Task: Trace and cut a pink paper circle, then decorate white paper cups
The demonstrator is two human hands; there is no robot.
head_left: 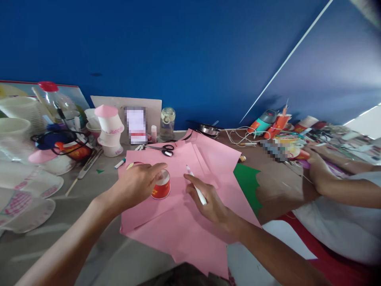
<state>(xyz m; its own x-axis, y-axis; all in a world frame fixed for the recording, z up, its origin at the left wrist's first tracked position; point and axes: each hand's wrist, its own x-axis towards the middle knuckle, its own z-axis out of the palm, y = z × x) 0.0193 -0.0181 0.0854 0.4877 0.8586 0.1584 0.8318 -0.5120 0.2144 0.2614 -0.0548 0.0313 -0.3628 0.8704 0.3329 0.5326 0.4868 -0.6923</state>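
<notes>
Sheets of pink paper (190, 238) lie overlapped on the table in front of me. On them a red paper cup (162, 192) stands upside down, its pale base up and its rim against the paper. My left hand (143, 180) grips the cup from the left, covering part of that side; some fingertips are hidden. To the right of the cup, my right hand (208, 200) holds a white marker (200, 194) like a pen, its tip pointing up and away from me, above the paper. Black-handled scissors (167, 149) lie at the paper's far edge.
Left stand a paper-cup tower (109, 133) with a pink cone roof and stacked white cups (14, 135). A phone (136, 125) leans at the back beside a glass bottle (168, 123). Green paper (248, 186) lies right, near another person's arm (336, 186).
</notes>
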